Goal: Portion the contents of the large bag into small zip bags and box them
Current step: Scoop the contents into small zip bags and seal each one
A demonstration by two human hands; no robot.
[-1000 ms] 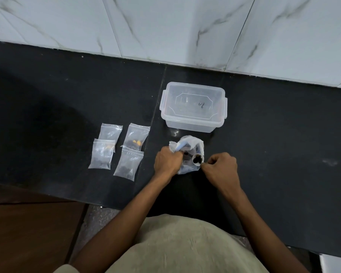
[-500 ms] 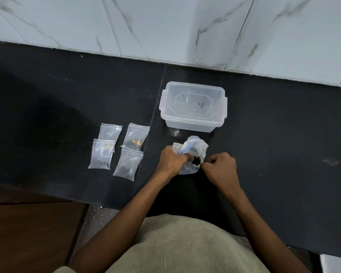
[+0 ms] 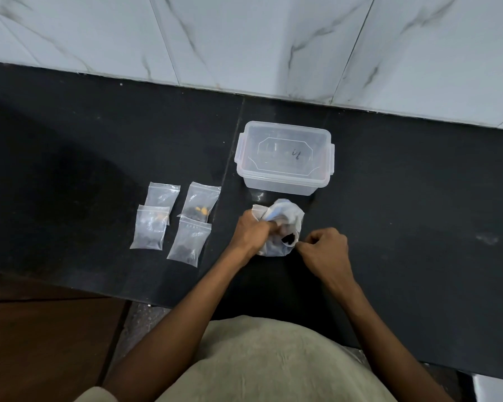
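- Four small zip bags point(image 3: 174, 220) in two overlapping pairs on the black counter point(image 3: 70, 158), left of the hands; dark bits and a few orange pieces inside. Could get swept or nudged by the left forearm, being near it; seals too small to judge, so possibly leaking if knocked.
- Left hand point(image 3: 251, 235) curled into the crumpled top of the large bag point(image 3: 282, 227), gripping the plastic. Too tight a bunch likely closes the mouth and traps the contents; too loose and the bag slumps open onto the counter.
- Large bag resting on the counter just in front of the clear box point(image 3: 285, 158), between both hands; dark contents point(image 3: 289, 238) showing at its right-hand opening. Loose pieces likely to spill and vanish against the dark surface.
- Right hand point(image 3: 323, 250) clenched, fingertips pinching at the bag's edge beside the opening. A sharp tug risks tearing thin film or flicking pieces out.
- Clear box lidded, just beyond the bag. Needs opening before boxing; a bump from the bag could shove it.
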